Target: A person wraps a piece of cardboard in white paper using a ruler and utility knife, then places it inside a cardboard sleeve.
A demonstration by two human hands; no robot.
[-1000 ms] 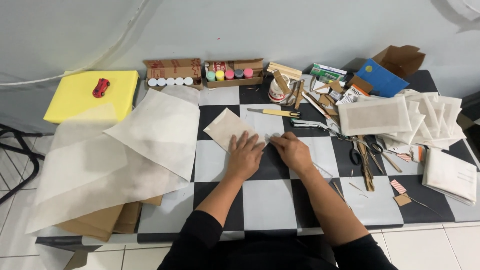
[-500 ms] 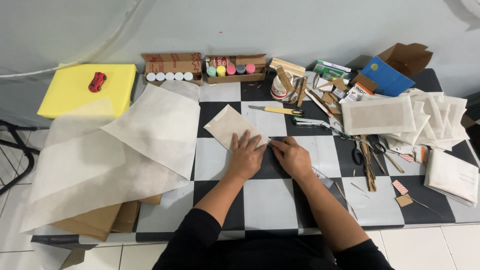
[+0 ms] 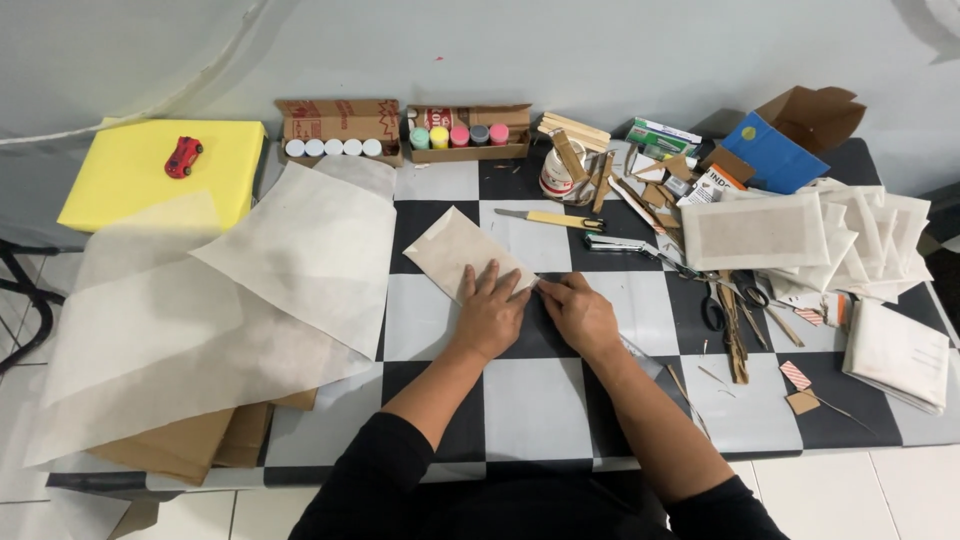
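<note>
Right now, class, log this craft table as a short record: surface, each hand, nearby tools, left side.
Surface: checkered table
Left hand: flat on a folded paper piece
Right hand: fingertips at the paper's lower right edge
Nearby tools: knife, scissors
Left side: big paper sheets, yellow box with a red toy car
</note>
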